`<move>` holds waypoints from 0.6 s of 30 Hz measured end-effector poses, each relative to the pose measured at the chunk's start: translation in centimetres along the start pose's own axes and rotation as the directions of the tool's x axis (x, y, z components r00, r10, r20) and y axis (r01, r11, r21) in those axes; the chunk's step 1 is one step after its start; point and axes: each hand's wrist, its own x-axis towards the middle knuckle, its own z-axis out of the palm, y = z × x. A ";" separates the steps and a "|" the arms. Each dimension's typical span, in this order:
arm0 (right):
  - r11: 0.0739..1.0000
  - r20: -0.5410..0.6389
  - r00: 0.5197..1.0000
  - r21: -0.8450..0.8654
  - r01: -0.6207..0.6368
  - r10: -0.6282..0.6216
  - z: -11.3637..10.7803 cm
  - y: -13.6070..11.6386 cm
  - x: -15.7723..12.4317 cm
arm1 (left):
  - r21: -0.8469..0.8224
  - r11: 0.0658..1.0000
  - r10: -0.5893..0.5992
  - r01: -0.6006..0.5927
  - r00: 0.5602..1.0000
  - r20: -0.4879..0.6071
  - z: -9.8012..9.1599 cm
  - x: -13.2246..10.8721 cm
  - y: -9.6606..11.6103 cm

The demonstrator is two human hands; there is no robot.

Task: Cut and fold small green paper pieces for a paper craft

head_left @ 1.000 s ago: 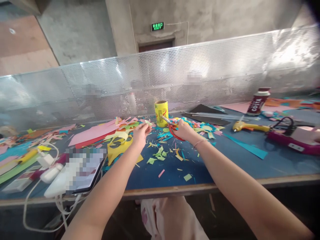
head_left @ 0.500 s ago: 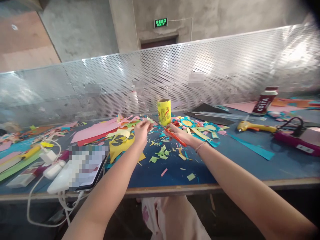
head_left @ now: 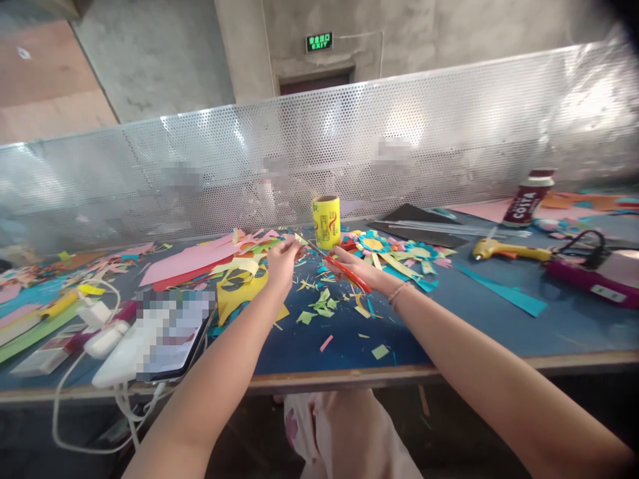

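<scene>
My right hand (head_left: 353,266) is wrapped round the red handles of a pair of scissors (head_left: 349,271), whose blades point up and left toward my other hand. In a pinch, my left hand (head_left: 284,256) holds a small pale piece of paper (head_left: 298,238) close to the blade tips. Whether the blades touch the paper I cannot tell. Just behind both hands stands a yellow cardboard tube (head_left: 326,223), upright. Below them lie small green paper scraps (head_left: 323,303) and thin trimmings. A yellow sheet with cut-out holes (head_left: 234,293) is beside my left wrist.
At left are pink sheets (head_left: 187,261), a phone (head_left: 187,342) and white cables (head_left: 57,406). To the right lie paper flowers (head_left: 374,245), a yellow glue gun (head_left: 514,251), a purple power strip (head_left: 589,283) and a Costa bottle (head_left: 529,199). A perforated metal screen (head_left: 319,153) closes the back.
The scissors have shifted very slightly in my right hand, with the blades a little nearer my left fingers. Both hands otherwise stay in place; the whole view has moved a touch.
</scene>
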 end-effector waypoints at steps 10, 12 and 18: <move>0.997 0.014 1.000 0.074 0.025 -0.027 -0.1 0.3 0.1 | -0.042 0.999 0.005 -0.005 1.000 -0.009 0.0 0.1 0.0; 0.997 0.012 1.000 0.072 0.009 -0.010 0.0 0.4 0.2 | -0.040 0.999 0.000 -0.001 1.000 -0.011 0.0 0.1 0.0; 0.995 0.020 1.000 0.099 0.016 -0.018 0.1 0.7 0.3 | -0.033 0.999 0.005 -0.005 1.000 0.002 0.0 0.1 0.1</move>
